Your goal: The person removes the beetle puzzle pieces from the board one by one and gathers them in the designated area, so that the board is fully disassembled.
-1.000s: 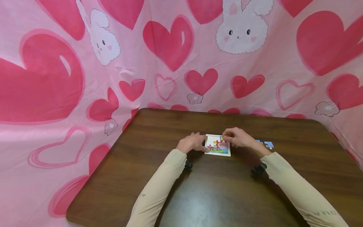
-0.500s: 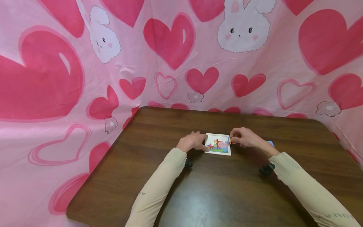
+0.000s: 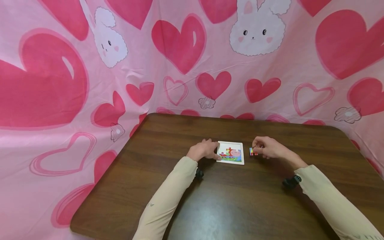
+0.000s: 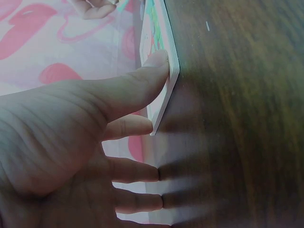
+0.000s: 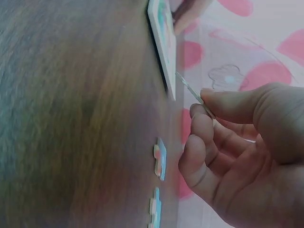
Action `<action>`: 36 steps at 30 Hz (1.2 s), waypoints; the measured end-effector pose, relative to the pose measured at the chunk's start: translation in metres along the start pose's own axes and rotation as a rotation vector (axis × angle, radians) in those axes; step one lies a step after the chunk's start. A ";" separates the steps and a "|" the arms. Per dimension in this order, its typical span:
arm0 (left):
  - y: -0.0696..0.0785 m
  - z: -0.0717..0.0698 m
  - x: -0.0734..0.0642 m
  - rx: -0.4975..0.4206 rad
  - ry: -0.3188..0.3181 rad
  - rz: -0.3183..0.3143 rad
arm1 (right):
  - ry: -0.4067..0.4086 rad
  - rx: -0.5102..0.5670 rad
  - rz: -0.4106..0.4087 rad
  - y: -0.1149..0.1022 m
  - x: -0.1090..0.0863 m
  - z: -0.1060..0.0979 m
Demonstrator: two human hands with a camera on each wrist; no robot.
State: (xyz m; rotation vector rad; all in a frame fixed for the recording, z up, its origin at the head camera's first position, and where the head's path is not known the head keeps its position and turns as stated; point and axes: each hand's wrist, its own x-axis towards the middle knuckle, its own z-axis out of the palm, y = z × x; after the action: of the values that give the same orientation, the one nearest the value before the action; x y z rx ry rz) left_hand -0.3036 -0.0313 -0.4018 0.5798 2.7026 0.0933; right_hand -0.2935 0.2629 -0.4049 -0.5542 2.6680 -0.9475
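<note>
A white-framed jigsaw puzzle tray [image 3: 231, 163] lies on the table, partly filled with a colourful picture along its lower half. My left hand [image 3: 203, 149] rests at its left side: the thumb lies on the frame, the index fingertip touches a corner, and the other fingertips stand on the tabletop, as the left wrist view shows. To the right of the tray, my right hand [image 3: 268, 147] pinches a bright puzzle piece [image 3: 252, 151] between thumb and index finger. In the right wrist view that piece [image 5: 194, 92] appears edge-on, above the table.
Two more puzzle pieces, one [image 5: 160, 159] nearer the tray and another [image 5: 155, 209] farther off, lie on the table below my right hand; the head view hides them. The brown wooden table [image 3: 204, 200] meets a pink heart-patterned cloth [image 3: 186, 93] behind.
My right hand has moved right, off the tray, carrying the puzzle piece with it, and now covers the loose pieces in the head view. My left hand stays at the tray's left side.
</note>
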 end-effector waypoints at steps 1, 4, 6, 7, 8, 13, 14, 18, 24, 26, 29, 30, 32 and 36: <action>0.000 0.000 0.000 0.000 0.000 0.001 | -0.003 0.003 0.007 0.001 -0.002 -0.001; 0.000 0.000 0.000 -0.005 0.000 -0.003 | -0.010 0.021 0.013 0.003 -0.006 -0.004; 0.000 0.000 0.000 -0.006 -0.001 -0.004 | -0.017 0.034 0.012 0.005 -0.009 -0.005; 0.000 0.000 0.000 -0.005 -0.001 -0.005 | -0.021 0.040 0.008 0.006 -0.010 -0.005; 0.000 0.000 0.000 -0.005 -0.003 -0.008 | -0.024 0.044 0.004 0.007 -0.011 -0.005; 0.001 0.000 -0.001 -0.003 -0.004 -0.013 | -0.040 0.047 0.006 0.013 -0.012 -0.007; 0.001 -0.001 -0.001 -0.003 -0.003 -0.013 | -0.044 0.042 0.010 0.014 -0.012 -0.007; 0.000 -0.001 -0.002 -0.001 0.004 -0.002 | -0.076 0.023 0.028 0.019 -0.013 -0.009; 0.000 -0.001 -0.001 -0.002 0.004 0.006 | -0.119 0.014 0.041 0.025 -0.015 -0.011; 0.000 -0.001 -0.001 -0.005 0.003 0.005 | -0.128 0.016 0.056 0.026 -0.016 -0.012; 0.000 -0.001 -0.001 -0.009 0.003 0.006 | -0.139 0.014 0.075 0.027 -0.017 -0.012; 0.000 -0.002 -0.001 -0.009 0.003 0.007 | -0.140 0.014 0.076 0.027 -0.017 -0.012; 0.000 -0.002 -0.002 -0.007 0.003 0.009 | -0.143 0.013 0.083 0.026 -0.017 -0.012; 0.000 -0.002 -0.002 -0.003 0.003 0.010 | -0.145 -0.004 0.095 0.026 -0.018 -0.012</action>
State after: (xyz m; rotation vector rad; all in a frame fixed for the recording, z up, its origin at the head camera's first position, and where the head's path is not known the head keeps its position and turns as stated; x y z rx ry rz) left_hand -0.3028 -0.0316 -0.3992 0.5924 2.7022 0.1008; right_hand -0.2890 0.2957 -0.4108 -0.4733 2.5429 -0.8428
